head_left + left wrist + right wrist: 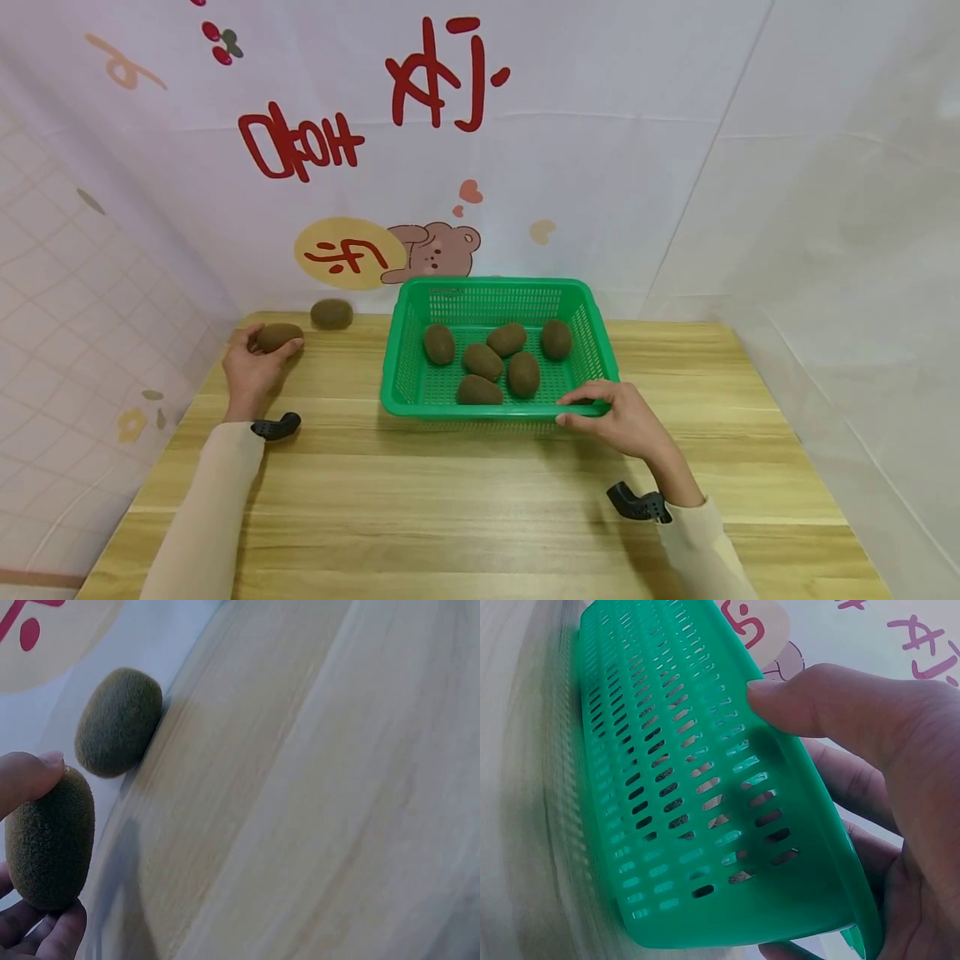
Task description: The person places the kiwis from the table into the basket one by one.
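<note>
At the table's far left corner my left hand [253,367] holds a brown kiwi [279,337] between thumb and fingertips. The left wrist view shows that kiwi [51,840] gripped end to end, thumb on top and fingers beneath. A second kiwi [332,314] lies just beyond it, against the back wall. My right hand [618,417] pinches the near right rim of a green plastic basket [480,411]. In the right wrist view, the thumb [817,701] presses the rim's outside while the other fingers go over to the inside. Several kiwis [523,375] lie spread on the basket's floor.
The basket stands at the back middle of a wooden table [450,517]. Behind it hangs a white printed cloth [600,167] with red characters and a bear. More cloth covers the left and right sides. A black camera mount [277,427] sits on each wrist.
</note>
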`<state>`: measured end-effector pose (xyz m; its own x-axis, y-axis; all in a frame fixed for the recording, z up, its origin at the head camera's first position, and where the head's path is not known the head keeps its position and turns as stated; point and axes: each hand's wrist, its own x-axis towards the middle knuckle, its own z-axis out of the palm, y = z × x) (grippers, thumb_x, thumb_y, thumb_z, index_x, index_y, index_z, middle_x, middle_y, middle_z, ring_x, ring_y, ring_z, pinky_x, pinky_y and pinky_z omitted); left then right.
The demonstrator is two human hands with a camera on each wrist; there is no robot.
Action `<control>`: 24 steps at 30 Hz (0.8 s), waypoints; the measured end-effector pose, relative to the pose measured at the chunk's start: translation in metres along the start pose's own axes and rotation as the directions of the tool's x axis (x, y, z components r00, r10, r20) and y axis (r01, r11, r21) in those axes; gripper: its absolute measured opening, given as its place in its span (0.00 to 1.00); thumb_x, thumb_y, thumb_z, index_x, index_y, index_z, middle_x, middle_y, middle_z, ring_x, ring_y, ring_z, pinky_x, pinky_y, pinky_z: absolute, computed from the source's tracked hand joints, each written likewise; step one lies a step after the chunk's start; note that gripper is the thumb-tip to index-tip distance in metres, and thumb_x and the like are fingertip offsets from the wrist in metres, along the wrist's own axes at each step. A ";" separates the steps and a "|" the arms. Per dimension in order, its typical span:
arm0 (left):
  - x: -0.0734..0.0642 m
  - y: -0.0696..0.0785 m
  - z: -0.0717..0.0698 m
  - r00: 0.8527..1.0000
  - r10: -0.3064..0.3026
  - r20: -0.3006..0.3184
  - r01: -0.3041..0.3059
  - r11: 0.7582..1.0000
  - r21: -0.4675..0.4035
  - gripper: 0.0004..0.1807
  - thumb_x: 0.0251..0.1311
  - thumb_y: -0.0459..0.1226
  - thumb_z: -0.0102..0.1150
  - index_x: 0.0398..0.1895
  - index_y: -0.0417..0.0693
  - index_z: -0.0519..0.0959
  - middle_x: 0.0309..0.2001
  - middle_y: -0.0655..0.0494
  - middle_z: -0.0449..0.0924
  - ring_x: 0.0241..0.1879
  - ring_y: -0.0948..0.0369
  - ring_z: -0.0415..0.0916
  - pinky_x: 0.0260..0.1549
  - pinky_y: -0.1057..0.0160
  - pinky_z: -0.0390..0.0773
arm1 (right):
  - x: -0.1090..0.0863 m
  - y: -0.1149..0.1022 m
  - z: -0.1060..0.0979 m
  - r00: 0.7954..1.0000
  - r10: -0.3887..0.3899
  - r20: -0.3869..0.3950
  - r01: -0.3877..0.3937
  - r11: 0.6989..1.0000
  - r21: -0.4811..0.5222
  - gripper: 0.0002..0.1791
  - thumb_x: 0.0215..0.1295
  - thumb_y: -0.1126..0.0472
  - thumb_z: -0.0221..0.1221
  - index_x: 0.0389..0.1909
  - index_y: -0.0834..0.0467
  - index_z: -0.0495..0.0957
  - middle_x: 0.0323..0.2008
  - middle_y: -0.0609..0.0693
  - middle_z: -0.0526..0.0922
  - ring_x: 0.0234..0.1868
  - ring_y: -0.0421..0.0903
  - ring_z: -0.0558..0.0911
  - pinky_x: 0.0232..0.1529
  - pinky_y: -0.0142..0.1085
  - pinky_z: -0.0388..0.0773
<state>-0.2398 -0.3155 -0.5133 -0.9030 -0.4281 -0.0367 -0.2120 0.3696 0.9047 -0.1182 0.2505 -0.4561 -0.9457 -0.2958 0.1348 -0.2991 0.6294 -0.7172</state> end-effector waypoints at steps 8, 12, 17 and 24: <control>-0.008 0.011 0.003 0.998 0.032 0.046 -0.031 0.999 -0.023 0.51 0.58 0.54 0.73 0.80 0.53 0.58 0.77 0.44 0.61 0.73 0.46 0.65 0.71 0.47 0.68 | -0.002 0.001 0.001 1.000 0.000 -0.002 0.000 1.000 0.000 0.10 0.59 0.46 0.74 0.41 0.41 0.90 0.39 0.40 0.89 0.45 0.39 0.82 0.47 0.34 0.80; -0.012 0.017 0.004 0.997 0.065 0.050 -0.065 0.998 -0.009 0.49 0.59 0.53 0.72 0.80 0.52 0.59 0.77 0.44 0.62 0.72 0.45 0.66 0.70 0.47 0.69 | -0.002 0.002 0.002 1.000 -0.002 -0.003 0.002 1.000 -0.001 0.12 0.59 0.47 0.74 0.42 0.43 0.90 0.40 0.42 0.89 0.45 0.41 0.82 0.47 0.34 0.80; -0.018 0.027 0.007 0.990 0.133 0.042 -0.132 0.991 -0.007 0.47 0.59 0.52 0.73 0.79 0.50 0.62 0.75 0.46 0.65 0.72 0.48 0.66 0.70 0.48 0.70 | -0.001 0.002 0.002 1.000 -0.002 0.003 0.002 1.000 0.005 0.12 0.59 0.47 0.74 0.42 0.45 0.90 0.40 0.44 0.89 0.46 0.45 0.83 0.47 0.36 0.80; -0.026 0.042 0.013 0.976 0.207 0.065 -0.206 0.978 -0.016 0.45 0.59 0.50 0.73 0.77 0.48 0.64 0.73 0.46 0.67 0.71 0.51 0.68 0.68 0.51 0.74 | 0.001 0.002 0.001 1.000 0.008 0.007 -0.008 1.000 0.010 0.13 0.59 0.47 0.74 0.43 0.47 0.91 0.39 0.42 0.88 0.46 0.49 0.84 0.47 0.36 0.80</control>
<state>-0.2305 -0.2783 -0.4794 -0.9496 -0.2879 0.1240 -0.0148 0.4364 0.8996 -0.1192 0.2510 -0.4586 -0.9472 -0.2955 0.1243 -0.2900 0.6248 -0.7249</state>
